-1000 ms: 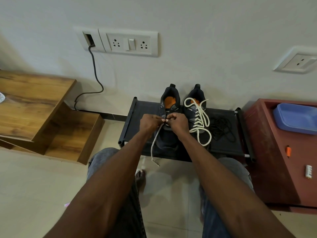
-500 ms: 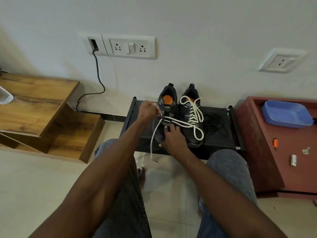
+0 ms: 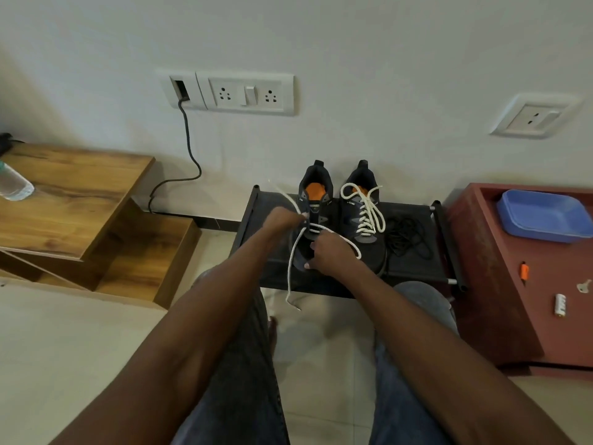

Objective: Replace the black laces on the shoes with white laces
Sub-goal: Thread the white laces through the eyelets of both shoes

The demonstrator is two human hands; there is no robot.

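Note:
Two dark shoes with orange insoles stand side by side on a low black rack (image 3: 414, 271). The right shoe (image 3: 364, 216) is fully laced in white. The left shoe (image 3: 314, 203) has a white lace (image 3: 293, 255) through its lower eyelets only. My left hand (image 3: 280, 221) pinches that lace beside the shoe, with one end sticking up and left and the other dangling past the rack's front edge. My right hand (image 3: 330, 252) rests on the toe of the left shoe, with a loop of the lace running past it. A tangle of black laces (image 3: 406, 237) lies right of the shoes.
A red cabinet (image 3: 500, 284) on the right carries a blue tray (image 3: 545, 215), a battery, a key and a small orange item. Wooden stepped shelves (image 3: 80, 200) stand on the left with a plastic bottle on them. A black cable (image 3: 189, 149) hangs from a wall socket. My knees are below the rack.
My hands were together at the left shoe's eyelets. My left hand has pulled the lace out to the left, and my right hand has dropped onto the shoe's toe.

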